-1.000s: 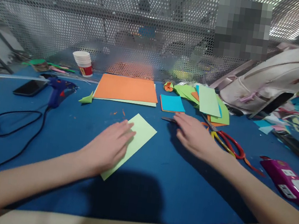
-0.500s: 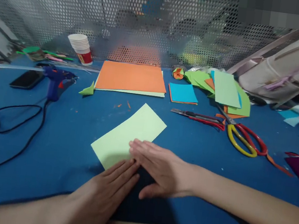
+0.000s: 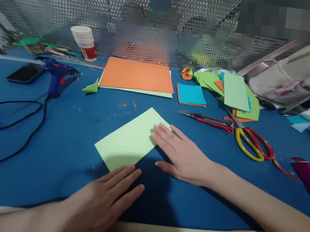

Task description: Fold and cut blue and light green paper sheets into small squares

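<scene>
A pale green sheet of paper point(image 3: 129, 137), shaped like a slanted rectangle, lies flat on the blue table in front of me. My right hand point(image 3: 180, 153) rests with outstretched fingers on its right corner, the fingertips over the near right edge. At the sheet's near corner, my left hand point(image 3: 110, 194) lies with its fingers extended, the fingertips touching the lower edge. Neither hand grasps anything. The fingers hide small parts of the paper's border.
Behind the sheet lie orange paper point(image 3: 137, 75) and blue square sheets point(image 3: 192, 94). To the right are a box cutter point(image 3: 205, 120), scissors point(image 3: 250, 142) and green paper pieces point(image 3: 236, 90). A glue gun point(image 3: 56, 76), phone point(image 3: 25, 73) and paper cups point(image 3: 84, 42) stand left.
My right hand has slid up and right along the sheet's near edge to its right corner, away from my left hand. The left hand has shifted slightly, its fingers a little more spread.
</scene>
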The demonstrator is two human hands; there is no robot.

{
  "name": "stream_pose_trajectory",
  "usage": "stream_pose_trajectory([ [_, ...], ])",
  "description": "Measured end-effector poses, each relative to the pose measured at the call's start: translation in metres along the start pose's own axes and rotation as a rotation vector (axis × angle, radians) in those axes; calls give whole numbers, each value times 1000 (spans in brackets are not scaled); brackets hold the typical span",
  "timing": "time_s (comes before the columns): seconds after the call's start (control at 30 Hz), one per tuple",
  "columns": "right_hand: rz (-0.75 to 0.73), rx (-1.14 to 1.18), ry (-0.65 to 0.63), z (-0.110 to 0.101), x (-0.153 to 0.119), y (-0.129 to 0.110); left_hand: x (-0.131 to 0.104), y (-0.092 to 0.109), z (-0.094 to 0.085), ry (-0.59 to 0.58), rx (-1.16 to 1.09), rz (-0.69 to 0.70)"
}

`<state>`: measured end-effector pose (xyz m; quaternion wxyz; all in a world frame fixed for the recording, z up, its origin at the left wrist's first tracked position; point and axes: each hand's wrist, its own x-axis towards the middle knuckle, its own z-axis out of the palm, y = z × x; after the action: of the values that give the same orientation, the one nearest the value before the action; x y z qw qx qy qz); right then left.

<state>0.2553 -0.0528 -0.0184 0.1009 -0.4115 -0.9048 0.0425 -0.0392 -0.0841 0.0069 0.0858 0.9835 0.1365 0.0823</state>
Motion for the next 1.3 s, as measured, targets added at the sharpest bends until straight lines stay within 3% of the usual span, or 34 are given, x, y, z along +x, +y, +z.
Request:
stream_pose_trajectory([
  [0.1,-29,5,53,0,10,-6,-1,-10,11,85,121,-28],
  [0.23,-8,-22,82,0,9,13,5,-33,22,112,191,-50],
  [0.4,157,-158,117,-3,-2,15,30,-63,9,33,258,-173],
  [0.5,215,-301,90,-8,-3,4,41,-71,0,6,259,-150],
  [0.67,95,-276,171,-2,3,-19,49,-58,11,136,143,-152],
  [0.8,-19,-37,69,17,3,-29,43,-45,24,53,69,-196],
  [1.03,-5,58,-41,24,1,-25,-3,-39,23,-35,115,-220],
  [1.17,-13,49,-50,23,1,-24,-28,-37,18,42,215,-151],
  [1.3,32,-18,-31,19,-14,-14,-35,-34,13,109,262,-149],
])
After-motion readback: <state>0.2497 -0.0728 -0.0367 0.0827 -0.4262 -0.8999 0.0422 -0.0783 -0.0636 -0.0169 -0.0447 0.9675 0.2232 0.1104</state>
